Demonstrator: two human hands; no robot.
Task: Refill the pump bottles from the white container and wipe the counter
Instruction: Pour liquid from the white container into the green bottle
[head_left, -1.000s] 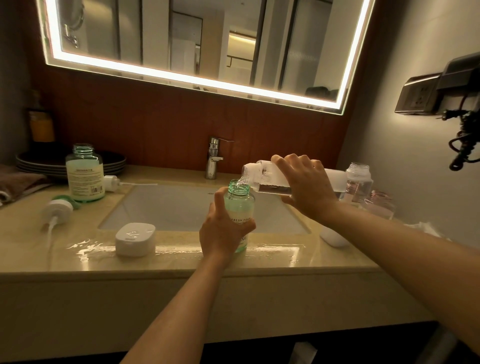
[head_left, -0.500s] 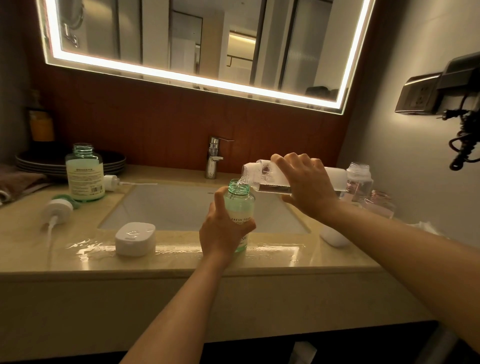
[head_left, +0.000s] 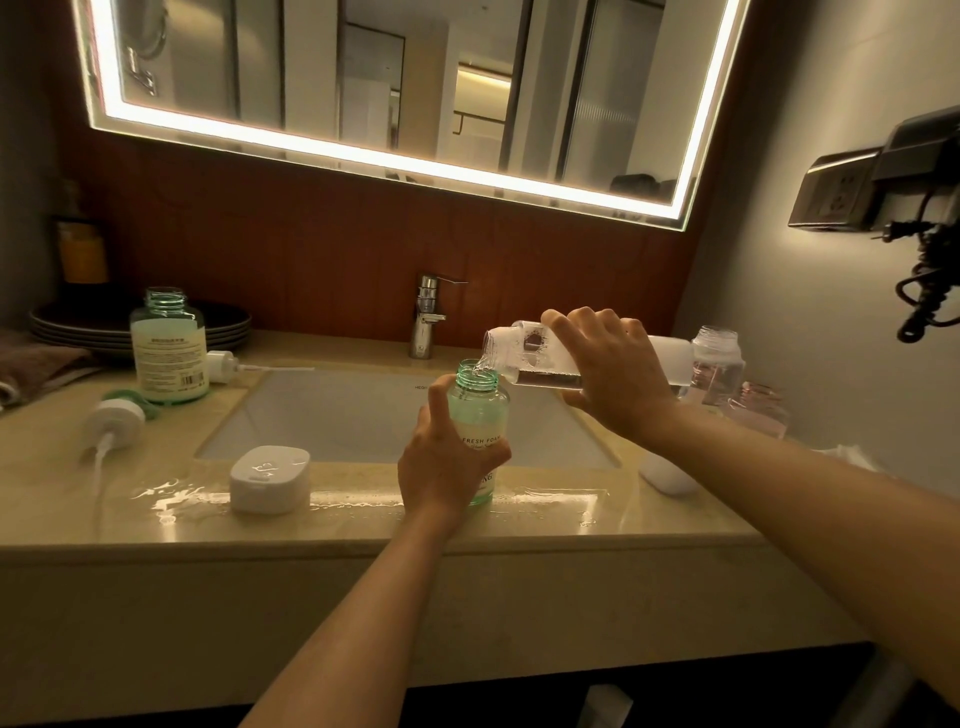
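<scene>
My left hand (head_left: 447, 467) grips a small green pump bottle (head_left: 480, 410), uncapped, standing upright on the counter's front edge by the sink. My right hand (head_left: 613, 369) holds the white container (head_left: 524, 353) tipped nearly level, its mouth over the green bottle's neck, and clear liquid runs into it. A second, larger green bottle (head_left: 166, 353) stands open at the back left. Two pump heads lie loose on the counter: one (head_left: 117, 415) at the left, another (head_left: 223, 365) beside the larger bottle.
The beige counter (head_left: 363, 525) is wet along its front. A white soap box (head_left: 270, 478) sits left of my hand. Faucet (head_left: 428, 317) and sink (head_left: 337, 415) are behind. Clear bottles (head_left: 719, 364) stand at right, dark plates (head_left: 78, 325) and a brown towel (head_left: 36, 364) at left.
</scene>
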